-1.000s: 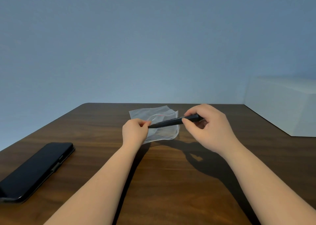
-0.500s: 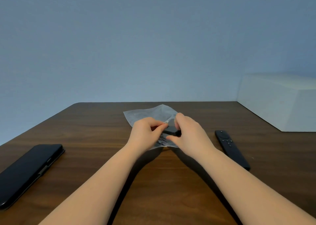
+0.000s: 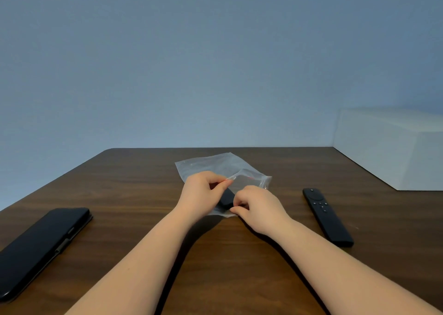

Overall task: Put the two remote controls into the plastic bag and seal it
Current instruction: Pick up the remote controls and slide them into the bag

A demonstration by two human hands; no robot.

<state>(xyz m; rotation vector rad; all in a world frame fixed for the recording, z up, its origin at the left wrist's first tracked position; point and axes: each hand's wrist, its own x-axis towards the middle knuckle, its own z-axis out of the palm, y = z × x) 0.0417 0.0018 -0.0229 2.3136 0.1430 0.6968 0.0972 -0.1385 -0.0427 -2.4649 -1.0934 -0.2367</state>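
Head view: the left hand (image 3: 203,192) pinches the upper lip of the plastic bag (image 3: 215,164); the right hand (image 3: 257,208) pinches its near edge. One remote (image 3: 227,199) sits partly inside the mouth. The second remote (image 3: 327,216) lies apart on bare wooden table (image 3: 143,182), right of the hands. A phone (image 3: 40,247) hugs the left edge; a white box (image 3: 393,147) stands far right.

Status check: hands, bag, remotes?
Left hand and right hand pinch clear plastic bag mouth. One black remote partly inside. Second slim black remote on table, unobstructed.
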